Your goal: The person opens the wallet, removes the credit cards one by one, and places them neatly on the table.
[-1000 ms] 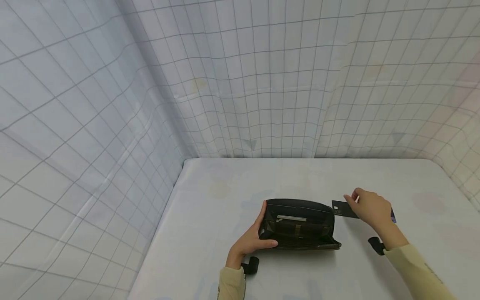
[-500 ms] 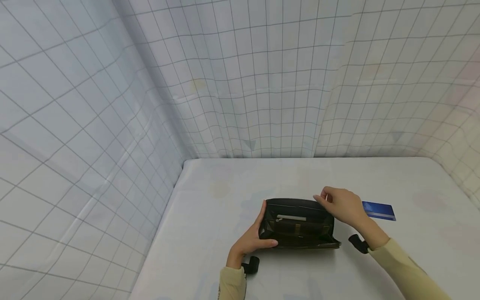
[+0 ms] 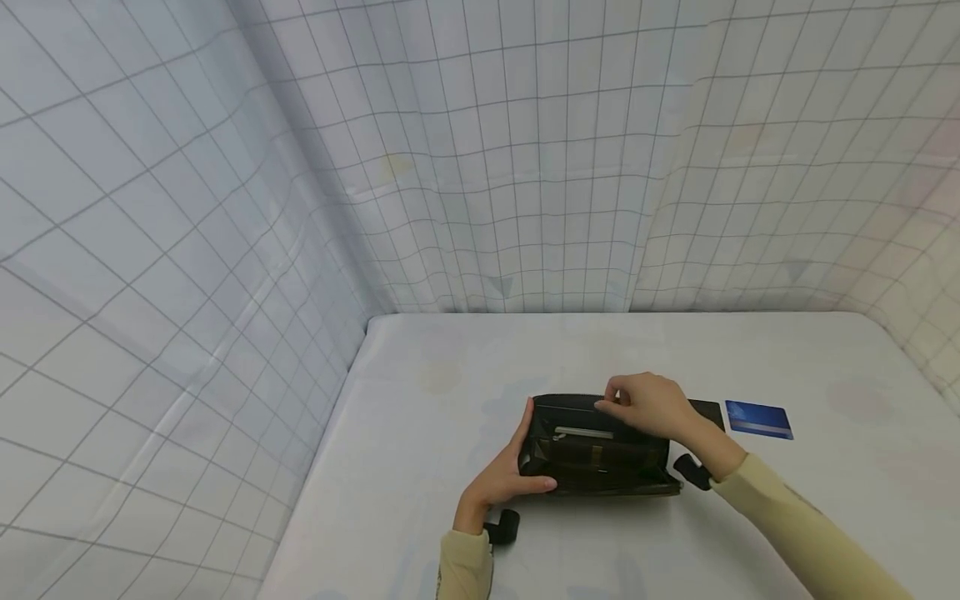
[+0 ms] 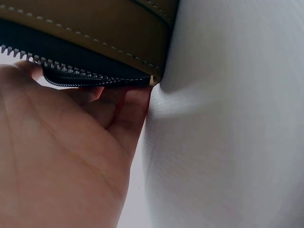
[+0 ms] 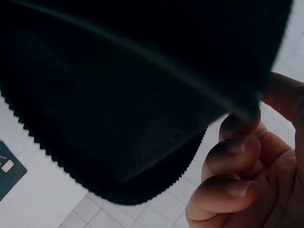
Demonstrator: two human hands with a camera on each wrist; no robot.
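A dark zip-around wallet (image 3: 592,483) stands unzipped with its inside facing me; a silver zip shows within it. My left hand (image 3: 498,482) grips its left end, thumb on the front edge. In the left wrist view, the wallet's brown stitched outside and zipper teeth (image 4: 71,66) lie over my fingers. My right hand (image 3: 654,407) is at the wallet's upper right, thumb and forefinger pinching the edge of an inner pocket. The right wrist view shows that dark pocket (image 5: 118,118) close up, my other fingers (image 5: 228,190) curled below it.
Just right of the wallet, a black card (image 3: 707,412), partly behind my right hand, lies on the white table (image 3: 420,467). Beside it lies a blue card (image 3: 759,419). White grid-patterned cloth (image 3: 510,167) hangs behind the table and along its left side.
My right hand has moved left from over the cards to the wallet's upper right and now pinches an inner pocket edge. The blue card has come into view. My left hand keeps its grip.
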